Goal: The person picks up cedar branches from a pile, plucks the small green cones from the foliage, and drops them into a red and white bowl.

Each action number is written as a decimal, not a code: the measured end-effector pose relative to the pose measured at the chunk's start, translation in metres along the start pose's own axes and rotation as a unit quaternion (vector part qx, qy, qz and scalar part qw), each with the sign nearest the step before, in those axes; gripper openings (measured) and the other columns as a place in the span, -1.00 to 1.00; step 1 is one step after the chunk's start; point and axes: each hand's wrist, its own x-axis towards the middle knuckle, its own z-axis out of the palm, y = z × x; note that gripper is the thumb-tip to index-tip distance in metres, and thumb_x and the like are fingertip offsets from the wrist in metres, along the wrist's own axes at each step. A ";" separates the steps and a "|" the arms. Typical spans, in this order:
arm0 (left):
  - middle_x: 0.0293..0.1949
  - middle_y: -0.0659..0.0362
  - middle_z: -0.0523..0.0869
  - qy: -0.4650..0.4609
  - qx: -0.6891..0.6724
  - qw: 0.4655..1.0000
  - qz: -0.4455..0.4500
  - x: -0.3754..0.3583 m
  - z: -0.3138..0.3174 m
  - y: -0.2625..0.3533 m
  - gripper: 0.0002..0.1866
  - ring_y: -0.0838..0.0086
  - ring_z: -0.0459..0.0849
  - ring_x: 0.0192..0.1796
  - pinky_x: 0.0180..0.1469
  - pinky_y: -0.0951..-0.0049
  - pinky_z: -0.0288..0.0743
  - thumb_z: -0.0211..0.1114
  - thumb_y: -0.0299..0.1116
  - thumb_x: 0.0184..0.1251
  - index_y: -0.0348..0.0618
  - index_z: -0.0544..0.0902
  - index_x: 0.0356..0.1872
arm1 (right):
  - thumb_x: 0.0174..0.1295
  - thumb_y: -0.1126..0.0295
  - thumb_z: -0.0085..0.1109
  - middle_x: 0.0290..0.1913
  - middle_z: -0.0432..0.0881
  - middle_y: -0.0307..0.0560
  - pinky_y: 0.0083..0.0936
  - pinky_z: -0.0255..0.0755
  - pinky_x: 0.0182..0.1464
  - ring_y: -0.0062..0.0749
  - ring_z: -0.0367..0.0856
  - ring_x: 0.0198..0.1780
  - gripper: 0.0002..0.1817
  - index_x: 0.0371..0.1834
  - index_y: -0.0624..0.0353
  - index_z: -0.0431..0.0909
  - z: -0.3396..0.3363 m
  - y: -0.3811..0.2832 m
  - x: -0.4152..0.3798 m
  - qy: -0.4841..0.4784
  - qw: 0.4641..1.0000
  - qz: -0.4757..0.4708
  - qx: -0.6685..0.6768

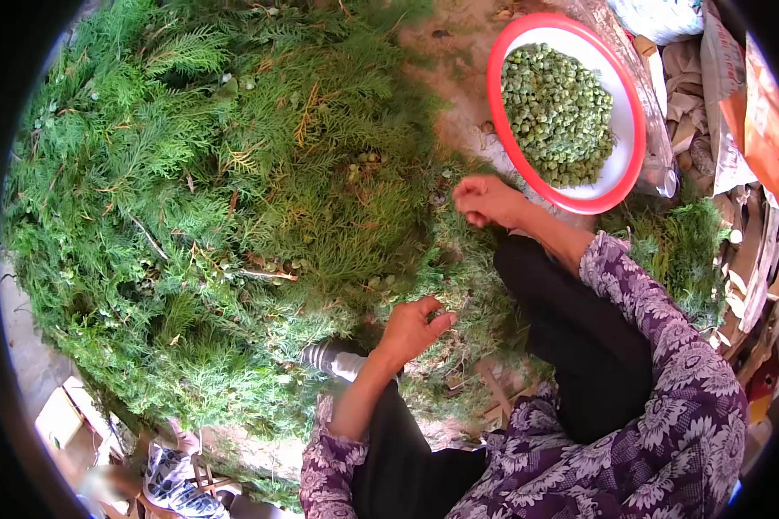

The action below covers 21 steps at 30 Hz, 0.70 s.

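Note:
My left hand (414,330) hovers over the greenery, fingers curled and the thumb close to the index finger. Whatever may be between those fingertips is too small to make out. Farther up, my right hand (491,201) is held beside the basin with its fingers bent inward; its fingertips are slightly blurred, and I cannot make out anything in them. A big heap of green conifer branches (260,164) spreads to the left of both hands. The white basin with a red rim (566,204) holds many small green cones (556,112).
Sacks (757,130) and split wood (757,251) line the right side. More cut branches (679,251) lie below the basin. At lower left sits another person in a patterned sleeve (177,484). My dark trouser legs (580,337) frame the near ground.

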 end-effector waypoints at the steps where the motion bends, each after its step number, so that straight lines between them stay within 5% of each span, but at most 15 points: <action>1: -0.64 0.03 0.54 0.000 -0.002 1.000 0.001 0.000 0.000 0.000 -0.67 0.38 0.46 -0.62 -0.48 0.40 0.38 0.31 -0.13 0.09 -0.23 0.58 -0.35 | 0.06 0.41 0.14 -0.54 0.51 -0.20 -0.62 0.38 -0.57 -0.60 0.45 -0.62 -0.84 -0.34 0.25 0.45 0.000 -0.006 0.007 0.079 0.992 -0.064 -0.080; 4: -0.64 0.03 0.55 -0.001 0.006 1.000 -0.007 0.000 0.001 0.001 -0.66 0.38 0.48 -0.62 -0.47 0.39 0.39 0.29 -0.12 0.10 -0.23 0.58 -0.34 | 0.02 0.40 0.19 -0.55 0.52 -0.11 -0.49 0.39 -0.51 -0.47 0.49 -0.59 -0.79 -0.32 0.27 0.45 -0.002 -0.005 0.034 0.210 0.946 -0.170 -0.178; 6: -0.64 0.16 0.52 -0.005 0.002 1.000 -0.005 0.000 0.003 -0.002 -0.71 0.53 0.41 -0.59 -0.50 0.48 0.35 0.30 -0.17 0.12 -0.24 0.59 -0.35 | -0.06 0.40 0.25 -0.52 0.53 -0.03 -0.38 0.40 -0.40 -0.26 0.53 -0.49 -0.76 -0.35 0.25 0.46 -0.003 -0.001 0.043 0.277 0.837 -0.271 -0.387; 7: -0.64 0.28 0.49 -0.009 -0.002 1.000 -0.004 0.000 0.003 -0.003 -0.75 0.69 0.35 -0.56 -0.52 0.57 0.31 0.30 -0.23 0.13 -0.24 0.60 -0.36 | -0.06 0.40 0.25 -0.52 0.53 -0.03 -0.38 0.40 -0.40 -0.26 0.53 -0.49 -0.76 -0.35 0.25 0.46 -0.002 -0.002 0.045 0.277 0.837 -0.272 -0.387; 9: -0.63 0.28 0.50 -0.011 0.002 1.000 -0.012 0.001 0.004 -0.005 -0.75 0.69 0.36 -0.55 -0.51 0.57 0.31 0.30 -0.23 0.13 -0.24 0.60 -0.36 | -0.13 0.39 0.30 -0.51 0.53 0.02 -0.31 0.38 -0.29 -0.09 0.51 -0.38 -0.73 -0.38 0.25 0.46 0.000 -0.005 0.048 0.283 0.844 -0.215 -0.401; 13: -0.61 0.27 0.52 -0.021 -0.009 0.999 -0.026 0.000 0.004 -0.003 -0.74 0.68 0.38 -0.54 -0.49 0.57 0.33 0.30 -0.22 0.13 -0.23 0.60 -0.35 | -0.09 0.40 0.27 -0.55 0.52 -0.03 -0.38 0.39 -0.42 -0.26 0.52 -0.50 -0.78 -0.42 0.23 0.45 -0.011 -0.004 0.053 0.258 0.838 -0.245 -0.413; 15: -0.61 0.16 0.54 -0.011 0.002 1.000 -0.013 -0.001 0.003 -0.005 -0.71 0.54 0.44 -0.56 -0.47 0.49 0.37 0.28 -0.17 0.13 -0.22 0.60 -0.34 | -0.05 0.42 0.22 -0.58 0.51 -0.11 -0.48 0.36 -0.57 -0.46 0.48 -0.61 -0.84 -0.46 0.21 0.45 -0.015 -0.010 0.047 0.188 0.960 -0.056 -0.199; 18: -0.61 0.06 0.56 -0.001 0.004 1.000 -0.003 0.001 0.002 -0.006 -0.68 0.40 0.49 -0.59 -0.46 0.41 0.40 0.27 -0.11 0.12 -0.21 0.59 -0.34 | -0.03 0.42 0.18 -0.60 0.49 -0.17 -0.58 0.31 -0.67 -0.61 0.43 -0.66 -0.89 -0.48 0.19 0.45 -0.012 -0.003 0.029 0.169 0.986 0.008 -0.012; 21: -0.62 0.06 0.56 -0.003 -0.001 1.000 -0.007 0.003 0.006 -0.007 -0.68 0.38 0.49 -0.60 -0.47 0.41 0.40 0.27 -0.11 0.12 -0.20 0.60 -0.35 | -0.03 0.44 0.16 -0.60 0.49 -0.19 -0.58 0.35 -0.62 -0.60 0.43 -0.67 -0.87 -0.43 0.22 0.46 -0.008 0.003 0.022 0.147 0.989 0.002 0.012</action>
